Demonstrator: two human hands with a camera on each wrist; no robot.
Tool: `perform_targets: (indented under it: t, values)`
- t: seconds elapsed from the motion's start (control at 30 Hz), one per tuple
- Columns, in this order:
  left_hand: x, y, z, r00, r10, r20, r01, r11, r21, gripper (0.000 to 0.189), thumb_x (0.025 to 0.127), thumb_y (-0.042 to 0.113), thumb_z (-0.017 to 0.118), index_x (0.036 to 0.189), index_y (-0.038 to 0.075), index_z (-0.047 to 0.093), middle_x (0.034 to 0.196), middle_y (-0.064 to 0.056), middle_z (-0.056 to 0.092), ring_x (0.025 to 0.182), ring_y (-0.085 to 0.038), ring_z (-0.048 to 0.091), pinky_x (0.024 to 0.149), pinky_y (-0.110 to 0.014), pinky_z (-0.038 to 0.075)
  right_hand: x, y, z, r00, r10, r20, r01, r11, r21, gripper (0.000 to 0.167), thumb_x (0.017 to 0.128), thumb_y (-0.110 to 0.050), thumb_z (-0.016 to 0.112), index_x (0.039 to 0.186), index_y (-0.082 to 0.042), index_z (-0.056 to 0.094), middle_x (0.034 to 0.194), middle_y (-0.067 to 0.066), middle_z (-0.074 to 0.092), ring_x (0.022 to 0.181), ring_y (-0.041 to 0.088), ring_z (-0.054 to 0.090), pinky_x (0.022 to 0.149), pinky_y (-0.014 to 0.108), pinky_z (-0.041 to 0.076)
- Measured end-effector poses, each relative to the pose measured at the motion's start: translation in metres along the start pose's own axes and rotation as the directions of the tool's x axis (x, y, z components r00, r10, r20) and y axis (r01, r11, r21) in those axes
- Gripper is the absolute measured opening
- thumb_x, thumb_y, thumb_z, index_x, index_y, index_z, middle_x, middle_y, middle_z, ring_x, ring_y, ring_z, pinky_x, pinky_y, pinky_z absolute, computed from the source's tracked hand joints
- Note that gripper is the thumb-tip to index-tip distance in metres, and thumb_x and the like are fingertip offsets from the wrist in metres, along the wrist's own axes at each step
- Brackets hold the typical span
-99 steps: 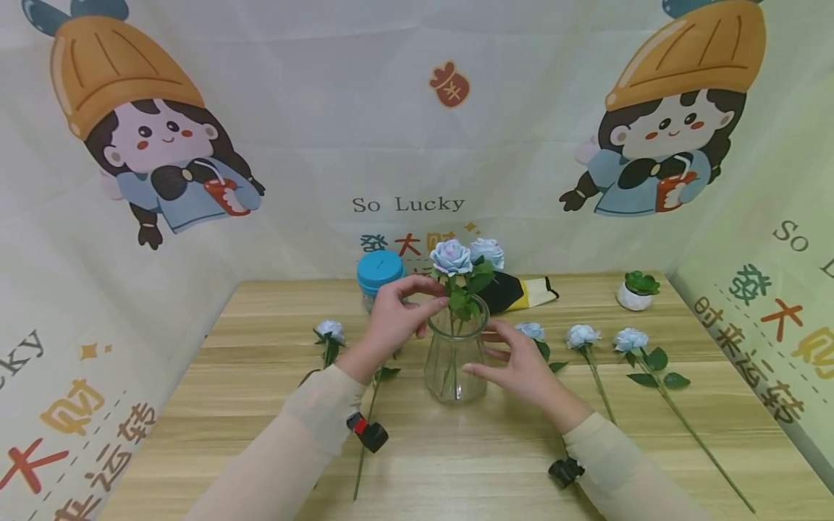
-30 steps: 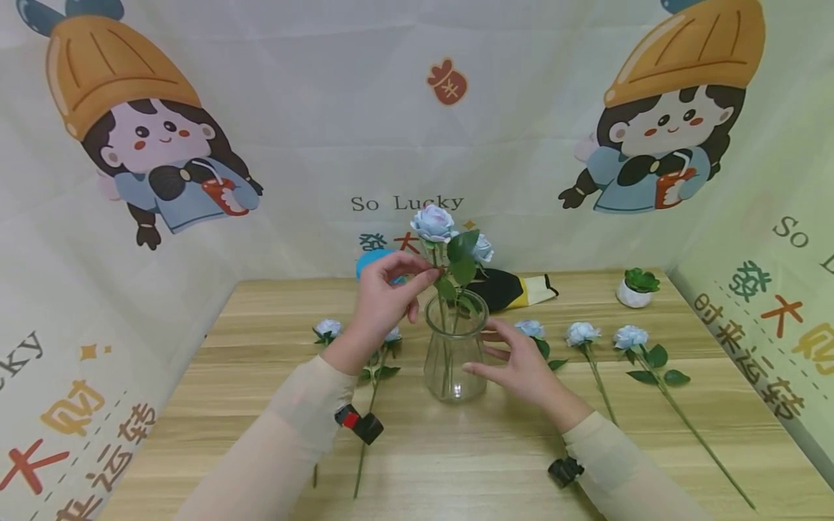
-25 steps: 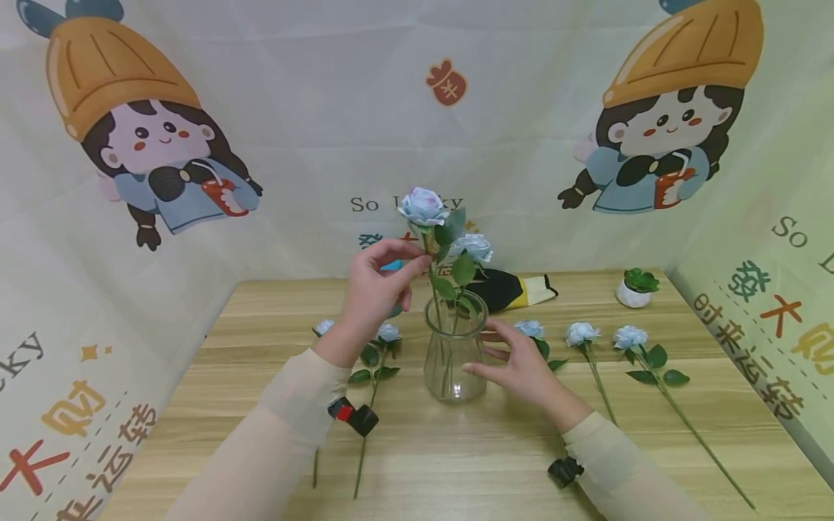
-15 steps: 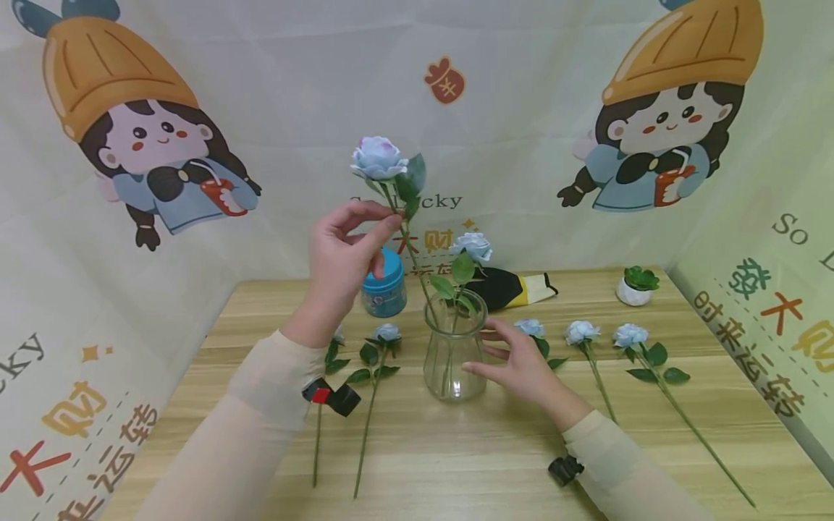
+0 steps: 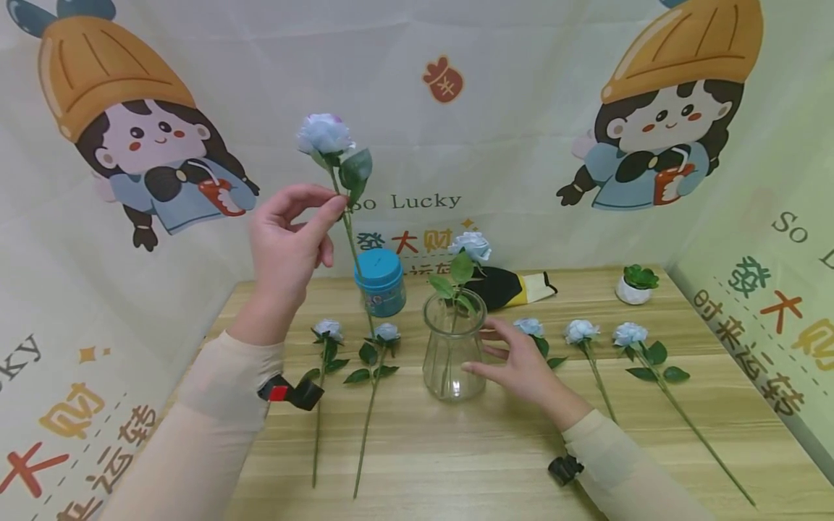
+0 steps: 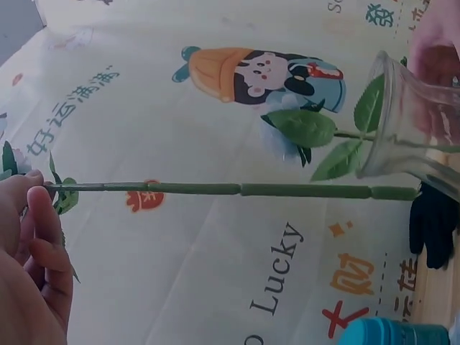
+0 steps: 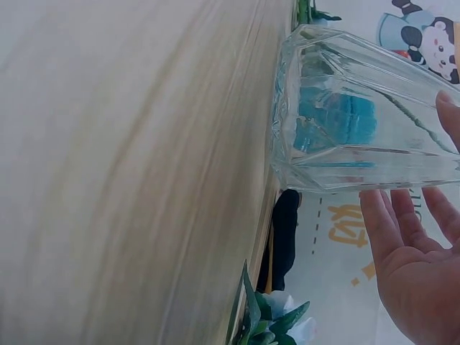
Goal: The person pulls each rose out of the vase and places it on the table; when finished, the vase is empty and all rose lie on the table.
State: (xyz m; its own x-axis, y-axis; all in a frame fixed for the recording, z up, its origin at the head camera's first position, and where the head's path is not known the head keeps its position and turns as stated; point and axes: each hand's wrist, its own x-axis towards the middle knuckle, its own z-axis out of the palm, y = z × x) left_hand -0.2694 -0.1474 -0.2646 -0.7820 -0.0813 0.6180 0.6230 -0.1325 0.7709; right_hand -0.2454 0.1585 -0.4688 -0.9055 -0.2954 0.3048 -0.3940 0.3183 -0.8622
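My left hand (image 5: 287,250) pinches a pale blue artificial rose (image 5: 326,134) by its stem, just below the leaves, with thumb and fingertips. This rose is held up left of the glass vase (image 5: 449,373); in the left wrist view its stem (image 6: 305,190) reaches across, its cut end outside the vase's mouth. My right hand (image 5: 524,365) holds the vase from the right, thumb on the near side and fingers on the far side. Upright on the table, the vase contains another blue rose (image 5: 472,247), whose bloom and leaves rise above the rim.
Two roses lie left of the vase, one with its bloom (image 5: 387,332) near the blue-lidded jar (image 5: 384,293). Several more, including a rose (image 5: 630,334), lie to the right. Behind the vase is a black and yellow glove-like item (image 5: 504,289); a potted succulent (image 5: 635,286) stands at back right.
My left hand has lifted one of two roses out of the vase and carried it up and to the left. My right hand has stayed at the vase.
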Motion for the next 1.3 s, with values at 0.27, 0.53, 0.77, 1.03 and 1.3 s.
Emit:
perform_targets:
  t: [0.27, 0.53, 0.77, 1.03, 1.3]
  values:
    - [-0.009, -0.021, -0.036, 0.99, -0.126, -0.065, 0.134, 0.98, 0.149, 0.019, 0.089, 0.019, 0.083, 0.101, 0.006, 0.075, 0.087, -0.001, 0.073, 0.035, -0.014, 0.048, 0.034, -0.022, 0.035, 0.001, 0.0, 0.0, 1.0, -0.002, -0.006, 0.002, 1.0, -0.001, 0.066, 0.081, -0.014, 0.089, 0.139, -0.009, 0.058, 0.139, 0.012, 0.062, 0.129, 0.035, 0.061, 0.102, 0.034, 0.056]
    - [-0.023, -0.041, -0.077, 0.95, -0.28, -0.141, 0.312, 0.889, 0.337, 0.028, 0.09, 0.029, 0.082, 0.106, 0.008, 0.074, 0.097, 0.005, 0.072, 0.037, -0.013, 0.051, 0.036, -0.023, 0.037, 0.0, 0.0, 0.001, 1.0, 0.002, -0.001, -0.002, 1.0, -0.004, 0.066, 0.082, -0.014, 0.089, 0.139, -0.01, 0.057, 0.14, 0.012, 0.061, 0.13, 0.034, 0.061, 0.102, 0.032, 0.056]
    - [-0.046, -0.058, -0.123, 0.917, -0.344, -0.2, 0.398, 0.796, 0.456, 0.025, 0.091, 0.029, 0.081, 0.106, 0.01, 0.073, 0.096, 0.01, 0.07, 0.039, -0.011, 0.051, 0.039, -0.022, 0.046, 0.0, -0.001, 0.003, 1.0, 0.002, 0.009, -0.002, 1.0, 0.002, 0.067, 0.082, -0.014, 0.088, 0.141, -0.011, 0.056, 0.141, 0.011, 0.06, 0.131, 0.035, 0.06, 0.103, 0.032, 0.056]
    - [-0.073, -0.076, -0.174, 0.891, -0.407, -0.202, 0.442, 0.675, 0.591, 0.029, 0.094, 0.03, 0.078, 0.111, 0.007, 0.072, 0.086, 0.022, 0.069, 0.043, -0.01, 0.054, 0.043, -0.023, 0.05, 0.002, -0.003, 0.004, 1.0, -0.004, 0.022, 0.004, 1.0, -0.01, 0.069, 0.083, -0.017, 0.088, 0.143, -0.013, 0.055, 0.143, 0.011, 0.058, 0.131, 0.033, 0.06, 0.103, 0.032, 0.056]
    - [-0.095, -0.11, -0.204, 0.854, -0.499, -0.15, 0.445, 0.55, 0.707, 0.042, 0.095, 0.042, 0.075, 0.116, 0.006, 0.071, 0.082, 0.021, 0.07, 0.049, -0.014, 0.059, 0.046, -0.03, 0.049, 0.0, -0.002, 0.0, 1.0, -0.001, 0.01, 0.001, 1.0, -0.024, 0.07, 0.082, -0.015, 0.089, 0.144, -0.011, 0.054, 0.142, 0.011, 0.059, 0.13, 0.034, 0.061, 0.102, 0.034, 0.056]
